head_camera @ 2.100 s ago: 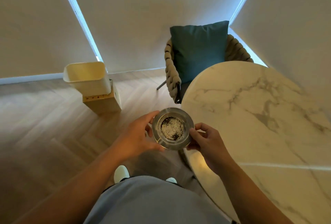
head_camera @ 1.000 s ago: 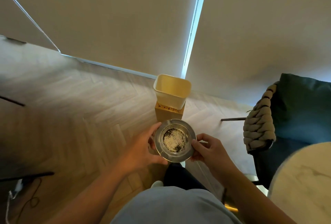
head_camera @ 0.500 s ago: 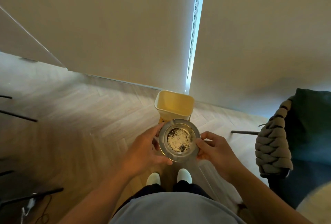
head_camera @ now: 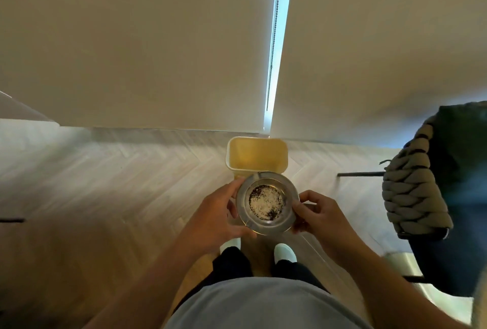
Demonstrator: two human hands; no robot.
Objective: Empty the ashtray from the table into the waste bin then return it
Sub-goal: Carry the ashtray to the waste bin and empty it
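A home living room: herringbone wood floor (head_camera: 105, 183), roller blinds (head_camera: 145, 39), woven-rope armchair (head_camera: 411, 191).

Silver ashtray (head_camera: 267, 203), yellow waste bin (head_camera: 257, 153), herringbone floor (head_camera: 118, 178)

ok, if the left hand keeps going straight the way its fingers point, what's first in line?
The left hand already grips the ashtray; its fingers point forward-right. Beyond the rim, the yellow waste bin comes next, probably lower down, though depth is unclear.
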